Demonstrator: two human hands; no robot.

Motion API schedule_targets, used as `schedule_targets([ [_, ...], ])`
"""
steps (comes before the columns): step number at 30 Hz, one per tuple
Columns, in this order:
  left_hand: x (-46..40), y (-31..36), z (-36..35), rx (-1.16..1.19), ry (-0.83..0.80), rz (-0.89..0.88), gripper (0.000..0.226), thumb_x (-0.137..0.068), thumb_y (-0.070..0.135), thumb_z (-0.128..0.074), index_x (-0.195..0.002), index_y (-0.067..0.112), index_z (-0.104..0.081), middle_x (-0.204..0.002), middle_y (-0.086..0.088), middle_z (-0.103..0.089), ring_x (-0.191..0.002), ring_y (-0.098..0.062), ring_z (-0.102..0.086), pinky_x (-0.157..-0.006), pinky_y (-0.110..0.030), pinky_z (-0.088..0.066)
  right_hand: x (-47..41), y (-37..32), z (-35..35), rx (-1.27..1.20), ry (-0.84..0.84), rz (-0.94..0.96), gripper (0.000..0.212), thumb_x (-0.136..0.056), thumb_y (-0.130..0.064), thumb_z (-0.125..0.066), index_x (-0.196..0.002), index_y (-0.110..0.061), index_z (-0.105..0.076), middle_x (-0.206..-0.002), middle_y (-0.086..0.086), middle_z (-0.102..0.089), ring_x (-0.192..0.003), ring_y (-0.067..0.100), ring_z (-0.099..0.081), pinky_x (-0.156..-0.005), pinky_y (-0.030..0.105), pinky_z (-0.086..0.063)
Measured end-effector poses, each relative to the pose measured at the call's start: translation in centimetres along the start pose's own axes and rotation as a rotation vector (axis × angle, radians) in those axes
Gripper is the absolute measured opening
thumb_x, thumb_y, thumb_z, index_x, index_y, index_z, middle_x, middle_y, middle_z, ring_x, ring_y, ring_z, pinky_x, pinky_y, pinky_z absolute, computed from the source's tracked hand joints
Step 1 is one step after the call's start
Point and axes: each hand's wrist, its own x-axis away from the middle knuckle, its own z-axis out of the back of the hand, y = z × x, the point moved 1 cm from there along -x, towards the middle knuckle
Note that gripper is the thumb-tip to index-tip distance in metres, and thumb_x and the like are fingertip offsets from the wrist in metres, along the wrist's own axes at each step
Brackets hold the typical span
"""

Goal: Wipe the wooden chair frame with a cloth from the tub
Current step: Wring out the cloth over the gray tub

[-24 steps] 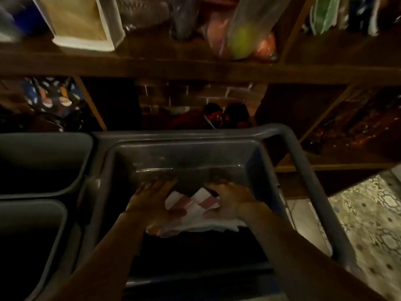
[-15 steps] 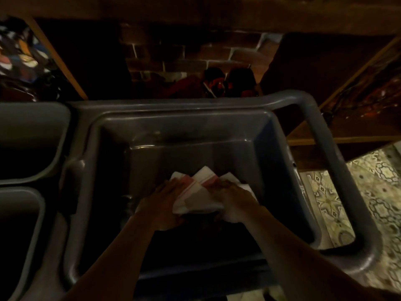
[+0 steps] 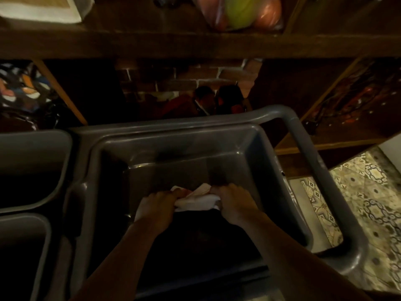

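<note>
While two grey bins (image 3: 32, 170) sit left and a dark shelf (image 3: 195, 44) hangs ahead, left hand (image 3: 157, 206) and right hand (image 3: 235, 205) each clench the white cloth (image 3: 196, 200) bunched inside the grey tub (image 3: 173, 148).

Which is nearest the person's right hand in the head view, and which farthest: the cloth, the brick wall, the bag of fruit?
From the right hand:
1. Cloth, gripped in it, over the tub.
2. Brick wall, behind the tub.
3. Bag of fruit, up on the shelf.
</note>
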Motion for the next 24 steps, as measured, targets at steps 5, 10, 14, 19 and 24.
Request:
schedule_targets([
  [5, 1.7, 1.2, 5.1, -0.091, 0.141, -0.004, 0.042, -0.096, 0.036, -0.054, -0.137, 0.045, -0.05, -0.131, 0.001, -0.067, -0.114, -0.026, -0.066, -0.091, -0.038, -0.051, 2.1, -1.0, 4.9, 0.024, 0.131, 0.02, 0.032, -0.09, -0.025, -0.067, -0.121, -0.031, -0.06, -0.12, 0.008, -0.068, -0.111, 0.031, -0.063, -0.088, 0.038, -0.049],
  [10, 4.2, 2.9, 11.0, -0.193, 0.285, -0.014, 0.043, -0.098, 0.03, -0.05, -0.138, 0.044, -0.045, -0.132, -0.003, -0.065, -0.117, -0.029, -0.064, -0.095, -0.042, -0.05, 5.0, -2.3, 10.9, 0.032, 0.279, 0.062, 0.03, -0.09, -0.02, -0.065, -0.117, -0.033, -0.061, -0.118, 0.008, -0.068, -0.109, 0.032, -0.064, -0.086, 0.039, -0.049],
  [14, 6.9, 4.6, 16.0, -0.176, 0.446, -0.053, 0.039, -0.096, 0.027, -0.054, -0.131, 0.042, -0.049, -0.125, 0.001, -0.068, -0.112, -0.026, -0.065, -0.088, -0.041, -0.052, 7.6, -3.5, 16.2, 0.055, 0.381, 0.104, 0.032, -0.092, -0.016, -0.062, -0.12, -0.03, -0.062, -0.119, 0.009, -0.067, -0.111, 0.033, -0.062, -0.087, 0.044, -0.052],
  [19, 9.8, 6.5, 21.9, -0.204, 0.598, -0.077, 0.034, -0.098, 0.03, -0.052, -0.129, 0.043, -0.048, -0.124, 0.002, -0.068, -0.113, -0.026, -0.065, -0.092, -0.043, -0.052, 10.7, -4.9, 22.2, 0.085, 0.531, 0.137, 0.03, -0.091, -0.019, -0.063, -0.118, -0.032, -0.059, -0.117, 0.009, -0.066, -0.108, 0.036, -0.062, -0.075, 0.039, -0.043],
  [24, 12.6, 8.5, 27.6, -0.206, 0.711, -0.129, 0.023, -0.096, 0.034, -0.055, -0.117, 0.041, -0.051, -0.119, 0.004, -0.07, -0.109, -0.027, -0.066, -0.086, -0.042, -0.051, 14.0, -6.0, 27.3, 0.097, 0.643, 0.129, 0.03, -0.09, -0.023, -0.062, -0.118, -0.034, -0.059, -0.118, 0.009, -0.065, -0.11, 0.037, -0.06, -0.087, 0.04, -0.047],
])
